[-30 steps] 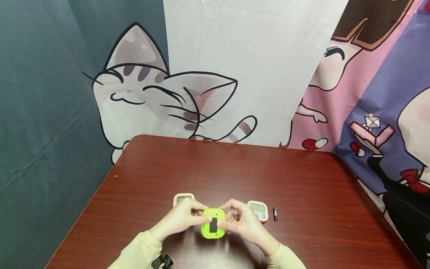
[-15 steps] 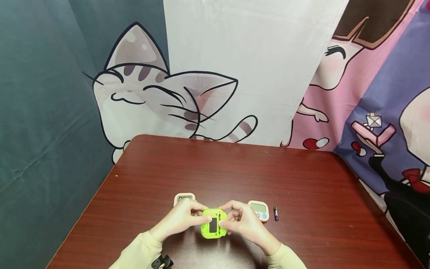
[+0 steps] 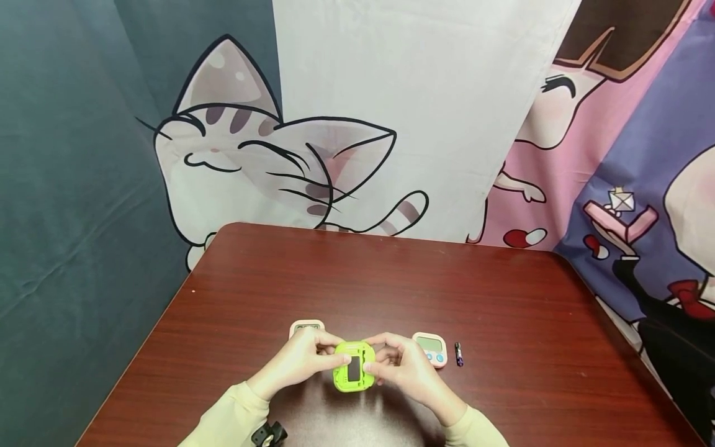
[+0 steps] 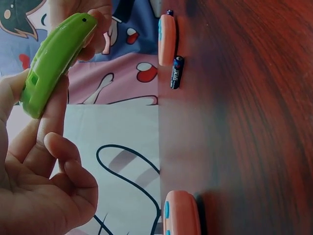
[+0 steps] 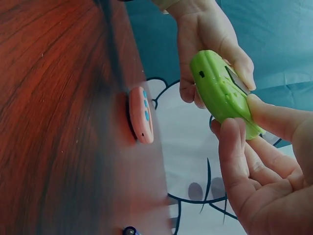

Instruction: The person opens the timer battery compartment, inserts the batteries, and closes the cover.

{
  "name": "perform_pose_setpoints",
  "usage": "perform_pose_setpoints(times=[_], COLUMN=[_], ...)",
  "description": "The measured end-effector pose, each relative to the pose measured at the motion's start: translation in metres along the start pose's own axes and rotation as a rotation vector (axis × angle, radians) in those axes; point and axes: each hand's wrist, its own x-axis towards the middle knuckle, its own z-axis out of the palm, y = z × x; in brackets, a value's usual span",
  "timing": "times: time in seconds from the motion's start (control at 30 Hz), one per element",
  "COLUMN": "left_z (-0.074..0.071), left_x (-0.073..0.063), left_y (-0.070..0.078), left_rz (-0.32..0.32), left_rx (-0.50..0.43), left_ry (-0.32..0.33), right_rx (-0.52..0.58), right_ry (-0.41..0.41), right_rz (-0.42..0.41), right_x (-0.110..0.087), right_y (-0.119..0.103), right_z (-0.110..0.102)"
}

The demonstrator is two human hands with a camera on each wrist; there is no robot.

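Note:
In the head view, a green digital timer (image 3: 341, 380) is held up between both hands, its back with a dark panel (image 3: 354, 369) facing up. A dark slot shows along the right of that back. My left hand (image 3: 293, 363) pinches its left side, thumb on the back. My right hand (image 3: 404, 367) pinches the right side, thumb beside the slot. The right wrist view shows the green timer (image 5: 220, 90) edge-on, with the right thumb and fingers at its near end. In the left wrist view, the left fingers support the timer (image 4: 56, 63) from beneath.
Two pink timers stand on the brown table (image 3: 391, 279): the left pink timer (image 3: 298, 325) partly behind my left hand, the right pink timer (image 3: 430, 346) beside my right hand. A battery (image 3: 458, 354) lies further right. Another battery (image 4: 177, 72) appears in the left wrist view.
The right thumb has shifted slightly right and a dark slot has come into view on the green timer's back. The timer has then risen slightly in the head view.

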Motion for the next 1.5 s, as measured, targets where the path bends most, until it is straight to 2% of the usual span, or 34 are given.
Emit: perform_pose_setpoints(times=[0.13, 0.23, 0.3, 0.43, 0.53, 0.63, 0.73, 0.93, 1.23, 1.5], left_z=[-0.0003, -0.0002, -0.0002, -0.0004, -0.0005, -0.0005, -0.0002, 0.0020, 0.0033, 0.0040], left_x=[0.0006, 0.0007, 0.0005, 0.0002, 0.0007, 0.0015, 0.0019, 0.0014, 0.0022, 0.0005], left_y=[0.0007, 0.0007, 0.0006, 0.0001, -0.0007, -0.0016, -0.0021, -0.0031, -0.0041, -0.0048], left_rz=[0.034, 0.041, 0.034, 0.017, 0.029, 0.045, 0.038, -0.020, -0.044, -0.057], left_rx=[0.079, 0.091, 0.082, 0.044, 0.059, 0.088, 0.083, 0.029, -0.083, -0.120], left_ry=[0.051, 0.059, 0.054, 0.041, 0.053, 0.070, 0.063, 0.008, -0.041, -0.054], right_rx=[-0.005, 0.008, -0.021, -0.175, -0.294, -0.342, -0.357, -0.345, -0.089, -0.050], right_ry=[0.016, 0.014, 0.025, 0.091, 0.158, 0.208, 0.235, 0.221, 0.131, 0.102], right_rz=[0.001, 0.000, -0.015, -0.105, -0.203, -0.261, -0.281, -0.283, -0.114, -0.103], right_x=[-0.0006, -0.0012, -0.0017, -0.0035, -0.0051, -0.0060, -0.0053, -0.0035, -0.0053, -0.0087], right_y=[-0.0007, -0.0019, -0.0025, -0.0030, -0.0031, -0.0034, -0.0024, -0.0003, -0.0016, 0.0015], right_z=[0.0003, 0.0009, 0.0013, 0.0023, 0.0032, 0.0041, 0.0045, 0.0041, 0.0023, -0.0036])
